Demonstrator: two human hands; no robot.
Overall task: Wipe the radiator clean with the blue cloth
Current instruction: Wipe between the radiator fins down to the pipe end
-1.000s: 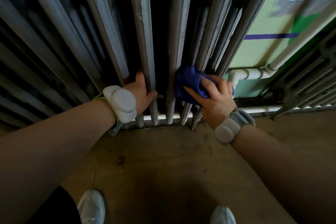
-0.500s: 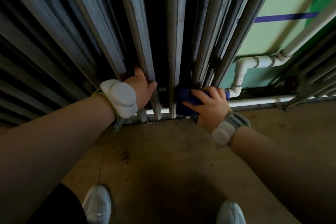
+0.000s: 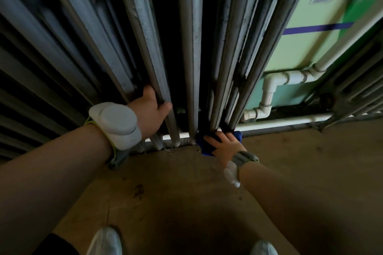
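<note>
Brown, scuffed floor (image 3: 186, 192) meets a pale green painted wall (image 3: 300, 47) crossed by a purple stripe, with white plastic pipework (image 3: 271, 87) and its elbow joints running along the base of the wall. Against this stands the tall grey cast-metal column radiator (image 3: 192, 47), its vertical sections fanning upward and dark gaps between them. The left hand (image 3: 151, 109), above a white wrist-worn device (image 3: 118, 124), steadies the person: its grip is closed round one radiator column low down, thumb on the near face and fingers hidden behind. The right hand (image 3: 226, 145), which wears a grey strap at the wrist, presses the crumpled blue cloth (image 3: 205, 147) against the feet of the columns just right of centre, where they meet the floor. The fingers of its grip curl over the cloth and hold it bunched; most of the fabric is hidden under the hand, with a second patch of blue showing past the fingertips. Two pale shoes appear at the lower edge.

Progress, as a judgement: the stroke is at the very bottom of one pair of columns, so this section appears near the end of a pass. No surface looks clearly cleaner than another in this dim, blurred view, so the share already wiped cannot be told. Many columns to the left, and the inner faces between sections, probably remain.
</note>
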